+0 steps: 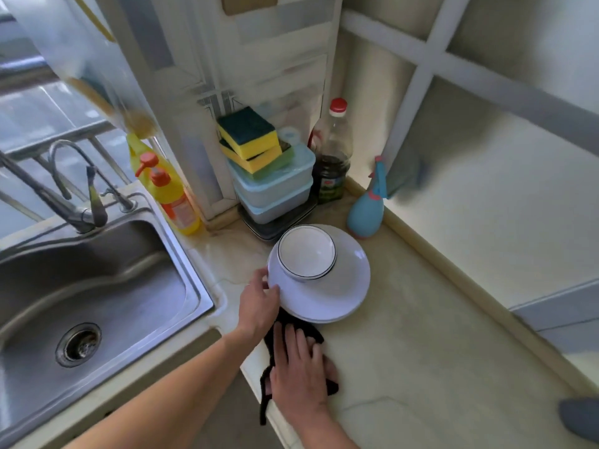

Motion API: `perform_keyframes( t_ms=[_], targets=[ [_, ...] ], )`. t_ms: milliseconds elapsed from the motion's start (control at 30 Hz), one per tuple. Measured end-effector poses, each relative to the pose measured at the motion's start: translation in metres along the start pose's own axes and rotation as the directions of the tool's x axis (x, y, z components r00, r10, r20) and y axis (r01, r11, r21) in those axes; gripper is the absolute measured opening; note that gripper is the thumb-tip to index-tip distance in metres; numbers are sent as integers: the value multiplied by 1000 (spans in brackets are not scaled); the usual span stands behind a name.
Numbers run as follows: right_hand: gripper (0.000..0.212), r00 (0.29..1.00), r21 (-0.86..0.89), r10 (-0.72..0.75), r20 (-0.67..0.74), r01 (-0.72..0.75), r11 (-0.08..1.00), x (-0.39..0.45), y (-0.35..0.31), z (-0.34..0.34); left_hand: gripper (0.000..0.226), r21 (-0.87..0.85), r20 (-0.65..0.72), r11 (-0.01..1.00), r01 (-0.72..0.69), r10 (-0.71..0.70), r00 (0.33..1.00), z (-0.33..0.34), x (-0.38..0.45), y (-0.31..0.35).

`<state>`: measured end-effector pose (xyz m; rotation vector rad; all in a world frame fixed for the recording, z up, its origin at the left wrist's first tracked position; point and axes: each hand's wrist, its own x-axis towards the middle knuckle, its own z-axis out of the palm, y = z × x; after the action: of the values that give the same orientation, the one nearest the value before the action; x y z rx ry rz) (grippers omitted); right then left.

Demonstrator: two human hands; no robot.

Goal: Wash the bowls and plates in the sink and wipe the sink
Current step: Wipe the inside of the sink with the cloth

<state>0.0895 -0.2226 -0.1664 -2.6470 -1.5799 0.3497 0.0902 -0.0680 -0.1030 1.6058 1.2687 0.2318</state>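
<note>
Right hand (299, 371) pressed flat, fingers straight, on black cloth (296, 332) at tabletop (421, 335) front edge. Left hand (259, 301) grip pinches rim of stacked white plates (340, 296); white bowls (306, 252) nested on top. Steel sink (97, 286) to the left.

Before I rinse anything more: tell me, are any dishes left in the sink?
No. The sink holds no dishes; the bowl sits on the plates on the counter.

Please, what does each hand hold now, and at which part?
The left hand holds the stack of white plates at its left rim. The right hand presses flat on the black cloth, gripping nothing.
</note>
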Motion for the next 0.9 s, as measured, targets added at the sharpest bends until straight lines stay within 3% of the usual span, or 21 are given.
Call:
perform_keyframes(
  t_ms=[133, 367, 567, 633, 667, 733, 800, 900],
  targets=[
    [88, 999, 55, -15, 42, 13, 998, 7, -5, -4, 36, 54, -8, 999, 7, -7, 1000, 11, 2, 5],
    [70, 983, 73, 18, 184, -32, 997, 9, -6, -7, 62, 30, 54, 999, 35, -36, 998, 27, 7, 10],
    [53, 999, 21, -5, 41, 5, 1000, 6, -7, -2, 61, 56, 85, 997, 49, -54, 995, 48, 3, 7],
    [45, 998, 32, -11, -69, 13, 999, 6, -5, -6, 59, 101, 90, 994, 39, -48, 995, 58, 1, 10],
    [46, 991, 47, -6, -136, 13, 999, 6, -4, -10, 58, 132, 95, 991, 34, -47, 994, 62, -1, 12],
    [68, 984, 90, 34, -177, -18, 996, 6, -1, -21, 56, 186, 119, 983, 15, -37, 992, 71, -7, 17],
    [86, 992, 150, 94, -88, -81, 985, 7, 0, -29, 53, 220, 134, 975, 13, -44, 990, 80, -13, 23],
    [92, 987, 230, 158, 29, -160, 960, 11, 6, -18, 49, 247, 130, 968, 33, -67, 989, 90, -17, 31]
  ],
)
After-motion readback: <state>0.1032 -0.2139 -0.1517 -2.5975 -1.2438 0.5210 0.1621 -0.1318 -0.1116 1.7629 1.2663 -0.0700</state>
